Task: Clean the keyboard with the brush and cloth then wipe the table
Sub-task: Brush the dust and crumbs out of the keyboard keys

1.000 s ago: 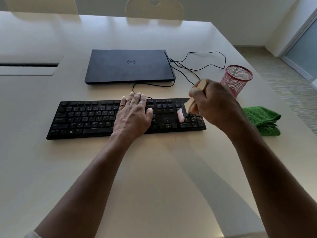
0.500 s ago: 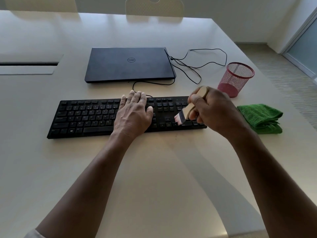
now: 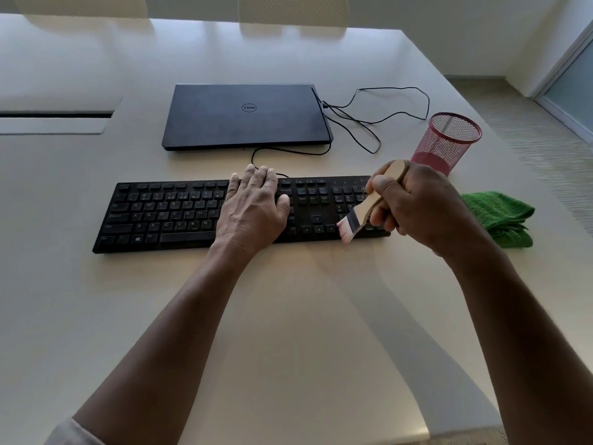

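Keyboard (image 3: 167,216): black, rigid, flat on tabletop (image 3: 288,332), pinned by left hand (image 3: 253,213) lying flat with fingers straight; right hand (image 3: 414,207) curled round wooden handle of brush (image 3: 362,210), bristles at the front edge by the arrow keys. Brush likely light and stiff-handled, bristles soft; cloth (image 3: 497,216) green, limp, folded just right of keyboard. Nearby: closed laptop (image 3: 247,117), trailing cable (image 3: 369,123), red mesh cup (image 3: 446,139) behind the right hand, probably easy to tip.

Black keyboard (image 3: 199,216) with pale lettering, centre of frame. Brush (image 3: 365,210) at centre right: light wood handle, dark metal band, whitish-pink bristles. Bright green cloth (image 3: 500,216) with a ribbed weave at right edge. Red wire-mesh cup (image 3: 444,139) at upper right. Dark navy laptop (image 3: 247,117) with a silvery round logo, top centre. Thin black cable (image 3: 378,117) beside it. Cream, faintly glossy surface (image 3: 288,316) throughout.
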A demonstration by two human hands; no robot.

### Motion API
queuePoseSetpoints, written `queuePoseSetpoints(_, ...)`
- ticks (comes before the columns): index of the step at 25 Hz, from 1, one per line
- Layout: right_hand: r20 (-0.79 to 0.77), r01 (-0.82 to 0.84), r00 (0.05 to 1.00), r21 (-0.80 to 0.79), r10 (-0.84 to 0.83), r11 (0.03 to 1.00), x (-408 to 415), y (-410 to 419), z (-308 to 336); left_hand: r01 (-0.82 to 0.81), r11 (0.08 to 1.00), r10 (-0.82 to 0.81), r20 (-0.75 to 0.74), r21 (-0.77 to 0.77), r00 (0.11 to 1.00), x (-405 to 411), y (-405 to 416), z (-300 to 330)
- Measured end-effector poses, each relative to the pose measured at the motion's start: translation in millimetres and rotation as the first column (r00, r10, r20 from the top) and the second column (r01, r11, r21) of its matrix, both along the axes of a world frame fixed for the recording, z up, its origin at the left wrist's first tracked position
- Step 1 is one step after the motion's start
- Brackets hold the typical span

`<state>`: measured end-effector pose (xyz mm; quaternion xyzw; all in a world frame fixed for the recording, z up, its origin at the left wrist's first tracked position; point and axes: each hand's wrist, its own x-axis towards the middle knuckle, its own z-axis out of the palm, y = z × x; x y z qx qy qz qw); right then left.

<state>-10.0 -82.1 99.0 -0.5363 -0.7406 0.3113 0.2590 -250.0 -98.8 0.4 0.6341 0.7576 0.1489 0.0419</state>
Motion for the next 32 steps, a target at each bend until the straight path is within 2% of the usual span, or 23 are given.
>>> queuePoseSetpoints(3,0.062,0.032,0.997,0.053,-0.035,0.998,5.0,2.1,-4.1,-0.001,1.000,0.001,0.003,0.001,1.000,0.0,-0.8,0.6)
queuePoseSetpoints(6,0.132,0.109,0.982,0.191,-0.135,0.976,11.8,8.8,-6.5,0.002,1.000,-0.002,0.003,0.004,1.000,0.3,-0.5,0.1)
queuePoseSetpoints(8,0.001,0.140,0.990,0.150,-0.142,0.979,12.3,15.3,-4.4,0.002,1.000,-0.002,0.004,0.003,1.000,0.5,-0.7,-0.2)
queuePoseSetpoints(10,-0.170,0.111,0.979,0.007,-0.109,0.994,7.3,20.8,-4.9,0.001,1.000,-0.001,0.000,0.008,1.000,-0.3,-0.8,0.2)
queuePoseSetpoints(11,-0.174,0.093,0.980,-0.029,-0.096,0.995,5.2,22.7,-7.5,0.003,1.000,-0.003,0.000,0.010,1.000,-0.4,-1.0,0.6)
queuePoseSetpoints(13,-0.040,0.112,0.993,0.025,-0.111,0.993,5.1,27.8,-14.8,0.006,1.000,-0.006,0.001,0.009,1.000,0.1,-1.8,0.8)
queuePoseSetpoints(15,0.094,0.175,0.977,0.169,-0.192,0.970,5.8,32.6,-13.8,0.006,1.000,-0.006,0.006,0.011,1.000,0.3,-1.3,0.4)
queuePoseSetpoints(17,0.055,0.220,0.969,0.239,-0.240,0.946,5.0,39.0,-7.2,0.006,1.000,-0.006,0.010,0.013,1.000,0.1,-0.6,0.0)
queuePoseSetpoints(20,0.004,0.192,0.980,0.211,-0.198,0.958,-4.1,48.7,-0.6,0.004,1.000,-0.004,0.009,0.014,1.000,-0.4,-0.9,-0.1)
queuePoseSetpoints(22,0.082,0.147,0.983,0.194,-0.166,0.970,-5.3,53.6,-2.7,0.005,1.000,-0.005,0.013,0.012,1.000,-0.3,-1.5,0.3)
queuePoseSetpoints(25,0.205,0.108,0.971,0.077,-0.122,0.991,2.8,53.5,4.3,0.005,1.000,-0.005,0.014,0.012,1.000,0.4,-1.4,0.4)
queuePoseSetpoints(27,0.240,0.095,0.965,0.042,-0.102,0.995,5.6,52.7,14.4,0.003,1.000,-0.003,0.009,0.012,1.000,0.3,-1.3,-0.1)
queuePoseSetpoints(32,0.150,0.105,0.980,0.160,-0.129,0.982,-9.2,60.2,11.7,0.004,1.000,-0.005,0.009,0.006,1.000,0.1,-2.0,1.3)
